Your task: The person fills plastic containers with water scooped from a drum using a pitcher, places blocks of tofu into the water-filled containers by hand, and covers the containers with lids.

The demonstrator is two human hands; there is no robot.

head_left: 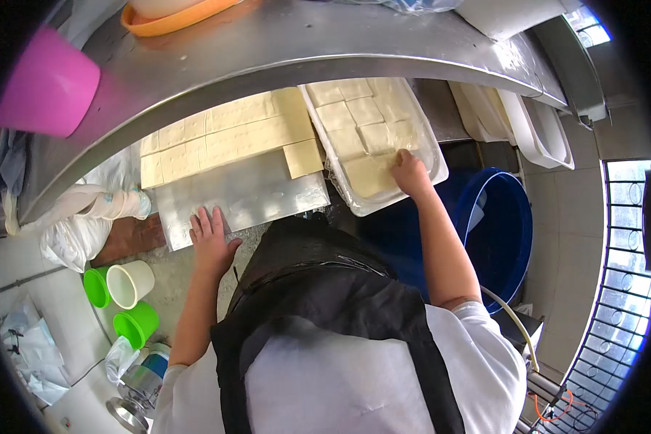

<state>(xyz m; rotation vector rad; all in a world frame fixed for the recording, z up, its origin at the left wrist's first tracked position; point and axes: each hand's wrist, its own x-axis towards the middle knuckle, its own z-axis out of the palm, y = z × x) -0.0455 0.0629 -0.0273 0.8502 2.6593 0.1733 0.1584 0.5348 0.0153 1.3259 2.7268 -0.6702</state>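
Observation:
My left hand [210,242] lies with fingers spread on the front edge of a bare metal sheet [231,199]. Behind that sheet stand rows of pale cream tofu blocks [217,137], cut into squares with small dimples. One single block [303,158] sits at the near right corner of the rows. To the right, a white plastic tray [432,155] holds several larger-looking tofu pieces. My right hand [411,173] reaches over its right side, fingers curled on the edge of the nearest tofu block [369,176]; the fingertips are partly hidden.
A steel shelf [289,64] crosses above the tofu, carrying a pink bucket [50,83] and an orange basin [170,22]. A big blue barrel [513,239] stands at my right, below white trays [539,134]. Green tubs [137,322] and a cream tub [130,283] are lower left.

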